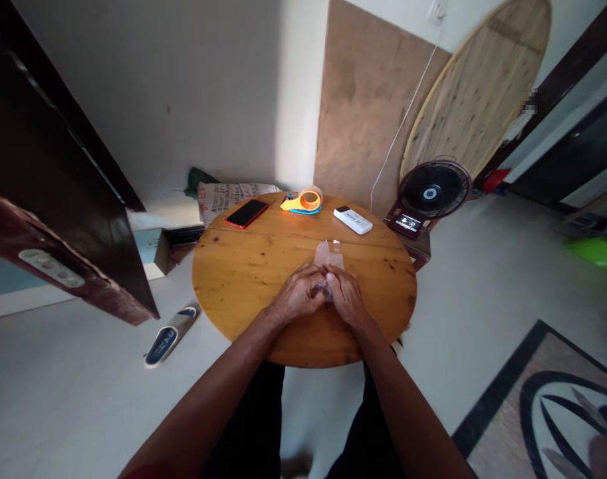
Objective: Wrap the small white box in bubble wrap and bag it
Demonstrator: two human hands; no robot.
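Observation:
A small clear plastic piece [328, 254] lies on the round wooden table [243, 266], its far end showing beyond my fingers. My left hand [300, 291] is closed on its near part, fingers curled. My right hand [344, 291] meets it from the other side, thumb and fingers pressed together on the same plastic. Between the hands a bit of crumpled clear plastic shows; the rest is hidden under the fingers.
On the table's far side are a red-edged phone [246, 213], an orange tape dispenser [302, 201] and a white remote-like device [352, 220]. A black fan [431, 193] stands right. A slipper [169, 337] lies on the floor at left.

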